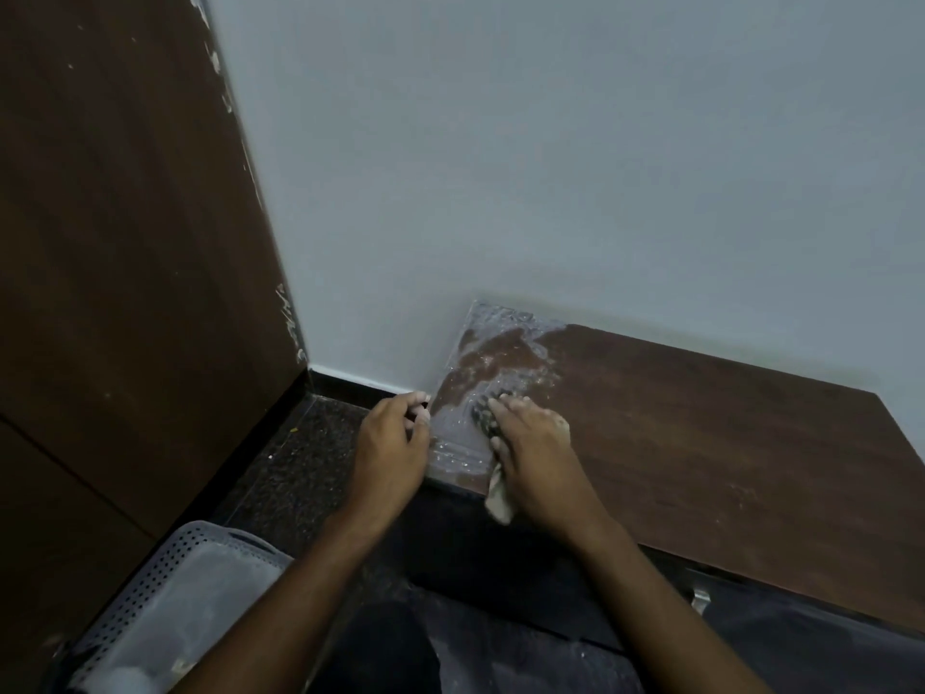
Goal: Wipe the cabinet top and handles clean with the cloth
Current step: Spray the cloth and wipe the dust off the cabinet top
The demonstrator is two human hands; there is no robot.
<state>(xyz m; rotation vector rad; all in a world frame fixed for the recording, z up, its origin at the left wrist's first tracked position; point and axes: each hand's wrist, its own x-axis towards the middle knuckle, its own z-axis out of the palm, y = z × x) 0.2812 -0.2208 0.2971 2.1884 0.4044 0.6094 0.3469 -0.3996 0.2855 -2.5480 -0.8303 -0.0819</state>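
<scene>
A low brown wooden cabinet top runs along the pale wall. Its left end is covered with white dust and wet smears. My right hand lies on that dirty end and holds a grubby cloth under the palm; the cloth's tail hangs over the front edge. My left hand is at the cabinet's left edge, fingers curled against the corner. A metal handle shows on the dark cabinet front at the lower right.
A tall dark wood panel stands at the left. Between it and the cabinet lies dark speckled floor. A grey perforated plastic basket sits at the bottom left near my knee.
</scene>
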